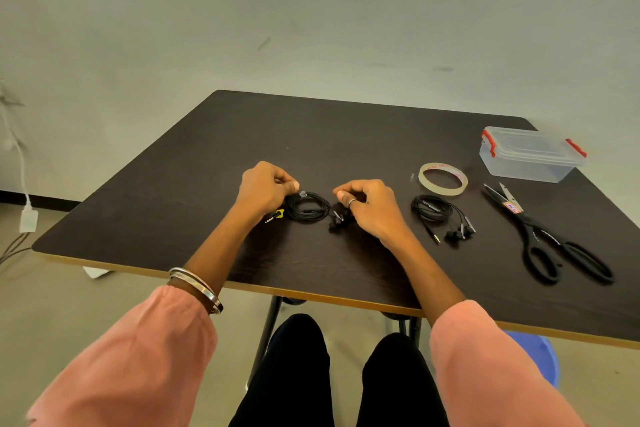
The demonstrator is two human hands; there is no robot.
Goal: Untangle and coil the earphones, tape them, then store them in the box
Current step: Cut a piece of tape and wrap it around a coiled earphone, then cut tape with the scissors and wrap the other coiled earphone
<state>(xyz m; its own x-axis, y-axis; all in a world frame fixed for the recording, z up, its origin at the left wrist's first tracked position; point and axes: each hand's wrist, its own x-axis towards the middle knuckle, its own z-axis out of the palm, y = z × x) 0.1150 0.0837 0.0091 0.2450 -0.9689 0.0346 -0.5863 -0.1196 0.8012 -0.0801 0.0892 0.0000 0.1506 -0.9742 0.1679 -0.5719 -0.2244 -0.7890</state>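
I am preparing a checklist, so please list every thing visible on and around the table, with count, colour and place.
coiled black wired earphones: one, black, between the hands
second coiled black earphones: one, black, right of the hands
clear tape roll: one, pale, behind the second coil
black-handled scissors: one, black, table right
clear plastic box with red clips: one, lid on, far right
dark wooden table: one, dark brown
left hand: pinches at first coil
right hand: fingers curled at the earbuds

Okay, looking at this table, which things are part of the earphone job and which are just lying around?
Job:
coiled earphones between both hands
second earphones
tape roll
scissors
lidded box

Lying about:
white charger on the floor
blue stool under the table
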